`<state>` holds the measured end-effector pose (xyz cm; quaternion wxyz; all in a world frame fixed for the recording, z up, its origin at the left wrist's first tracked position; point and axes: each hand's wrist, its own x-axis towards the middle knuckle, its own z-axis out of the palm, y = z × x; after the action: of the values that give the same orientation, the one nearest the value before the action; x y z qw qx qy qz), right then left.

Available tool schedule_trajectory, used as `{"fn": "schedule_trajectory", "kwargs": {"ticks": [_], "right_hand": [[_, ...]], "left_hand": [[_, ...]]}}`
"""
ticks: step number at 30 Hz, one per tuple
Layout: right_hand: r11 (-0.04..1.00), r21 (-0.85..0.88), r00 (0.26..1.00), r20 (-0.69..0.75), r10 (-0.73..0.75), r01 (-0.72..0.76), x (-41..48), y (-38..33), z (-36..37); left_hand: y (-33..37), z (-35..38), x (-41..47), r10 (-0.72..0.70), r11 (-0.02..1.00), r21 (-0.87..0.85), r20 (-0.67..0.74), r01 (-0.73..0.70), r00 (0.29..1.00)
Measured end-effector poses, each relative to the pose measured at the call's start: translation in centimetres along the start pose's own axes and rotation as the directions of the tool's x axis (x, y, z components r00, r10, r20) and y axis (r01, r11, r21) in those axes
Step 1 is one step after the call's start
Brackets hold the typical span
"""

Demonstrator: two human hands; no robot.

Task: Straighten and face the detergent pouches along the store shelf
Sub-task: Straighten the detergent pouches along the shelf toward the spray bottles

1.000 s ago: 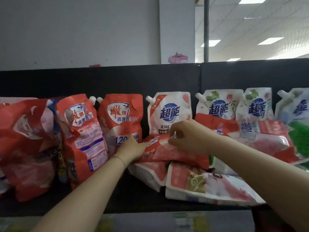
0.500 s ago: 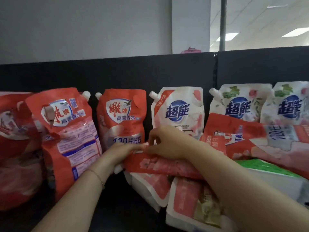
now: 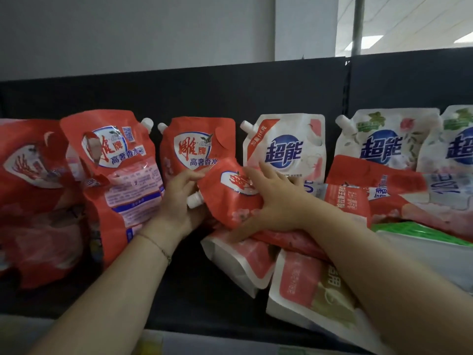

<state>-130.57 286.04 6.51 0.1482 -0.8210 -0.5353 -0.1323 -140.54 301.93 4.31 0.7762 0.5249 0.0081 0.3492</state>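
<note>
1. Step in hand: I judge this to be the lifting and turning of 1 fallen pouch. The task looks early to midway, since much of the row lies in disorder.
2. The red pouch [image 3: 226, 201] is held clear of the heap and tilted, with its logo toward me. Its spout [image 3: 195, 200] points down and left. It sits in front of the upright red pouch [image 3: 197, 146] and just beside the white pouch [image 3: 284, 147].
3. Left hand [image 3: 179, 203]: the fingers curl round the spout end of the red pouch, and the spout lies against the palm. This is a close hold, not a wide one.
4. Right hand [image 3: 277, 201]: the fingers lie across the printed face and the thumb hooks under the lower edge, so the pouch is clasped between them.
5. Below and to the right, 2 fallen pouches [image 3: 245, 265] lie flat and overlapping on the shelf [image 3: 194, 298]. More are piled further right, with a green pouch [image 3: 419, 231] among them.
6. At left, a leaning red pouch [image 3: 122, 180] is creased and shows part of its back label.
7. Next move, in my judgement: rotate the held pouch until the spout is uppermost. Then stand it on its base against the back panel [image 3: 179, 93], face forward, within the red group. This calls for both hands, because the soft film will likely slump if released before the base is seated. The neighbours could topple if nudged.
</note>
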Motion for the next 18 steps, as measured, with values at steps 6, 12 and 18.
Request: {"fn": "schedule_trajectory", "kwargs": {"ticks": [6,12,18], "right_hand": [[0.996,0.057,0.970,-0.237,-0.059,0.074,0.0,0.3,-0.2],[0.978,0.194,0.924,-0.383,0.002,0.078,0.0,1.2,0.1],[0.976,0.206,0.912,-0.410,0.023,0.068,-0.5,0.8,0.1]], "left_hand": [[-0.4,0.3,-0.3,-0.007,0.993,-0.112,0.178,0.027,0.984],[-3.0,0.4,0.9,0.032,0.805,0.593,-0.011,-0.019,0.999],[-3.3,0.3,0.6,-0.297,0.537,0.822,-0.025,0.189,0.955]]}}
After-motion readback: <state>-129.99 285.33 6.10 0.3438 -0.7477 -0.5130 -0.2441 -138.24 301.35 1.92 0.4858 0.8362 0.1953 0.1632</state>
